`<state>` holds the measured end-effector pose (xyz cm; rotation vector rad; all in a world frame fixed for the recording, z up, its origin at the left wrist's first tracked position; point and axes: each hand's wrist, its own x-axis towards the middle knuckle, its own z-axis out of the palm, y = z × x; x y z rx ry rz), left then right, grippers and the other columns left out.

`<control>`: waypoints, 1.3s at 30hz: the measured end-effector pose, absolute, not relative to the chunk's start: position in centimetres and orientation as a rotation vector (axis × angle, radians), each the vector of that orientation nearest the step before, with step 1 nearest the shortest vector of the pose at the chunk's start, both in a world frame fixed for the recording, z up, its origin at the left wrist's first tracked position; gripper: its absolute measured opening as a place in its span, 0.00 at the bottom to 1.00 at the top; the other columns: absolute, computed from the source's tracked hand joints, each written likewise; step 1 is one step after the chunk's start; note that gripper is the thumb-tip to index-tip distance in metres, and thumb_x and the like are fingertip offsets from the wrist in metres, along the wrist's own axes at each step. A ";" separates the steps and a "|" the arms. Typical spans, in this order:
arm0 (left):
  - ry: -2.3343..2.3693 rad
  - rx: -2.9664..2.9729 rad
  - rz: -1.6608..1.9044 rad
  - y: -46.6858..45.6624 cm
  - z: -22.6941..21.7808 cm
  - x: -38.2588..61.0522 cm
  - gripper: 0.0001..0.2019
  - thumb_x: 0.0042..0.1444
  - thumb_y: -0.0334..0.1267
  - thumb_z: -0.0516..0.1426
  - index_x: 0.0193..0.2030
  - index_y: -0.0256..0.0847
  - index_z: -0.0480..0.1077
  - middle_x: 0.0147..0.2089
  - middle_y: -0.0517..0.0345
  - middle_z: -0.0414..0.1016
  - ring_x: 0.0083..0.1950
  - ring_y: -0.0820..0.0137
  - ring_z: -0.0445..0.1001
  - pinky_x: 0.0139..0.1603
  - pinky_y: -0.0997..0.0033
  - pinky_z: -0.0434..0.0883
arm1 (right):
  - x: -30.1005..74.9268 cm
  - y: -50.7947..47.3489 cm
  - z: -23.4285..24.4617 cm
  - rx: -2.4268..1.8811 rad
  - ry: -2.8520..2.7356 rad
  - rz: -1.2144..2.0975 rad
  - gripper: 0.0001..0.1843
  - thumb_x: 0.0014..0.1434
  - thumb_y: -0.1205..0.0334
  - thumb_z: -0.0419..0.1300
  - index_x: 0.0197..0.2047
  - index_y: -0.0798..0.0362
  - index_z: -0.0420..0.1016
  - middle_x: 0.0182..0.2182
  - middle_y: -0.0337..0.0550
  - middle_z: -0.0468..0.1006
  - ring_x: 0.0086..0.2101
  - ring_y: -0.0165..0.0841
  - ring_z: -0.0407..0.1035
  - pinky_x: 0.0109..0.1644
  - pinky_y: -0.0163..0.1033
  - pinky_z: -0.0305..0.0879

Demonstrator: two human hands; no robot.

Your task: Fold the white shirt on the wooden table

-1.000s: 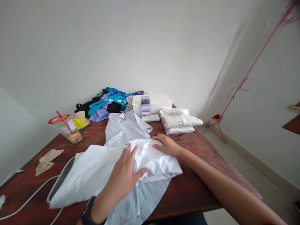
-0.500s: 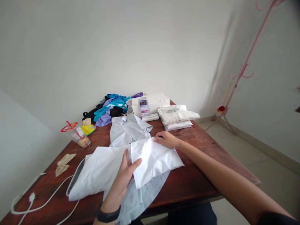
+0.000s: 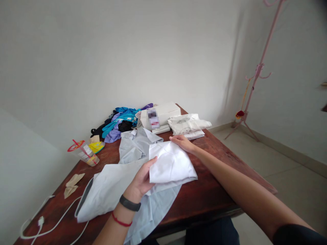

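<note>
A pale grey-white collared shirt [image 3: 135, 146] lies across the table with its collar end away from me. My left hand [image 3: 144, 175] pinches the left edge of a folded white section of shirt [image 3: 171, 163], thumb on top and the other fingers mostly hidden under it. At the far edge of that section, my right hand [image 3: 182, 142] grips the cloth, its fingertips partly tucked behind. Another white part of the cloth [image 3: 109, 187] spreads to the left. A thinner grey part [image 3: 155, 207] hangs toward the table's front edge.
Behind stand a white box [image 3: 166, 111], a pile of coloured clothes [image 3: 120, 120] and folded white clothes [image 3: 189, 125]. To the left are a plastic cup [image 3: 88, 154] with a straw, a tan cloth scrap [image 3: 73, 185] and a white cable [image 3: 58, 223]. A pink coat stand [image 3: 255, 76] rises at right.
The folded white section has been lifted and drawn in; its lower corner is now tucked up, making a neater shape. My left hand has moved up and right, closing on its edge.
</note>
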<state>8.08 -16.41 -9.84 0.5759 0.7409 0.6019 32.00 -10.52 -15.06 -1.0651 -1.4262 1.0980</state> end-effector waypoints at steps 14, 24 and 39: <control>0.698 0.681 0.677 -17.4 -11.0 12.8 0.24 0.62 0.31 0.59 0.65 0.33 0.65 0.58 0.43 0.78 0.55 0.57 0.79 0.59 0.60 0.73 | 36.8 -11.3 -13.3 -1.112 -1.650 1.238 0.28 0.58 0.40 0.63 0.22 0.54 0.65 0.18 0.35 0.63 0.20 0.25 0.53 0.25 0.35 0.49; 0.928 1.002 0.686 -17.0 -14.8 9.7 0.31 0.59 0.33 0.59 0.68 0.43 0.55 0.59 0.46 0.75 0.55 0.61 0.78 0.55 0.62 0.75 | 35.4 -10.2 -14.9 -1.131 -1.953 1.042 0.28 0.62 0.37 0.58 0.28 0.55 0.71 0.24 0.36 0.70 0.26 0.29 0.61 0.30 0.35 0.55; 1.294 2.488 0.609 -15.9 -11.3 7.6 0.21 0.66 0.42 0.53 0.64 0.44 0.69 0.54 0.45 0.75 0.56 0.54 0.74 0.59 0.54 0.69 | 34.7 -9.2 -17.0 -1.378 -2.130 0.640 0.22 0.63 0.45 0.57 0.33 0.56 0.80 0.28 0.42 0.79 0.30 0.34 0.70 0.32 0.35 0.56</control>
